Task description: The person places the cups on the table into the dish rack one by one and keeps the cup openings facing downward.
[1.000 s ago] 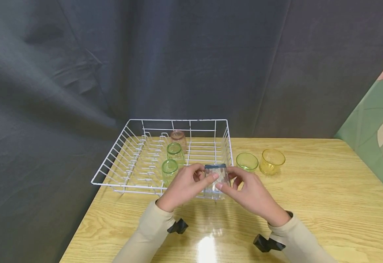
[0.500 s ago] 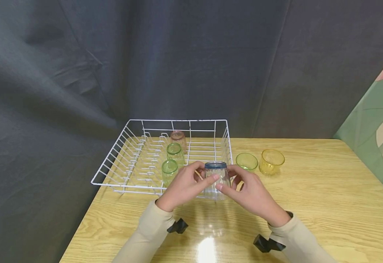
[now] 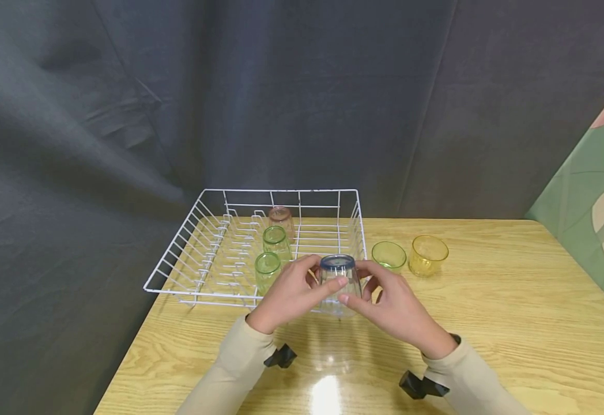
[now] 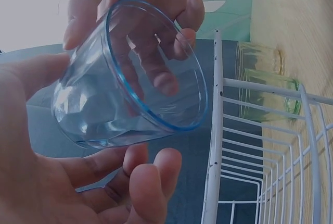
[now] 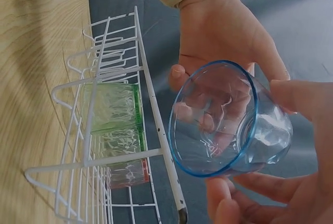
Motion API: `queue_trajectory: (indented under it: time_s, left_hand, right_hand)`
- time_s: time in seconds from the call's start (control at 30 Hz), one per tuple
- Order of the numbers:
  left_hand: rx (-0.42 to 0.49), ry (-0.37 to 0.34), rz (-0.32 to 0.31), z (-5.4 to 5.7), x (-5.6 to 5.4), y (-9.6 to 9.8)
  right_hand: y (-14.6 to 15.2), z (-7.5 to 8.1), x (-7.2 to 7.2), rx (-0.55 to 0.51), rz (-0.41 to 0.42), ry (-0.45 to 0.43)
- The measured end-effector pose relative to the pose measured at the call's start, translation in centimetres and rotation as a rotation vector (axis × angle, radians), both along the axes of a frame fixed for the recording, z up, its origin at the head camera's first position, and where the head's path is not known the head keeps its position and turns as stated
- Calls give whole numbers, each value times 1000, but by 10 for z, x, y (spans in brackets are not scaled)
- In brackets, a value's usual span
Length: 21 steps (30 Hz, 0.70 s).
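Observation:
A clear bluish glass tumbler [image 3: 337, 264] is held upside down, its narrow blue-tinted base up, close over the front right edge of the white wire dish rack [image 3: 281, 189]. My left hand [image 3: 293, 291] grips its left side and my right hand [image 3: 392, 297] its right, both thumbs toward me. In the left wrist view, the tumbler's [image 4: 83, 107] wide mouth faces the rack. Seen from the right wrist, the left hand [image 5: 218, 41] stands across from the right hand [image 5: 291, 193], the tumbler between them.
Inside the rack, two green glasses [image 3: 276, 245] and a pink glass [image 3: 281, 214] stand upside down in a row. Right of it on the wooden table [image 3: 520, 300] are a green glass [image 3: 389, 255] and a yellow glass [image 3: 429, 256]. A dark curtain [image 3: 312, 104] hangs behind.
The tumbler's base has tipped toward me, so the blue ring shows as a wider oval, and it has shifted slightly left. Both hands keep nearly the same place.

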<state>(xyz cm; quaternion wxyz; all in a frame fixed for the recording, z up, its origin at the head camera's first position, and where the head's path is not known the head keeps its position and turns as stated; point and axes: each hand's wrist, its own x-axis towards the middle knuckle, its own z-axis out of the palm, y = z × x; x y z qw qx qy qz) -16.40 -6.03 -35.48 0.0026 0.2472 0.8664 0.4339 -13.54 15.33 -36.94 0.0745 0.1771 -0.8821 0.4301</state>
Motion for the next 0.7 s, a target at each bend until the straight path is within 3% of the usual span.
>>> queue_trajectory:
  time_s: [0.27, 0.7]
  left_hand:
    - [-19, 7, 15, -1, -1, 0]
    - [-20, 20, 13, 2, -1, 1]
  right_hand:
    - [0, -1, 0, 24, -6, -20]
    - [0, -4, -2, 38, -5, 34]
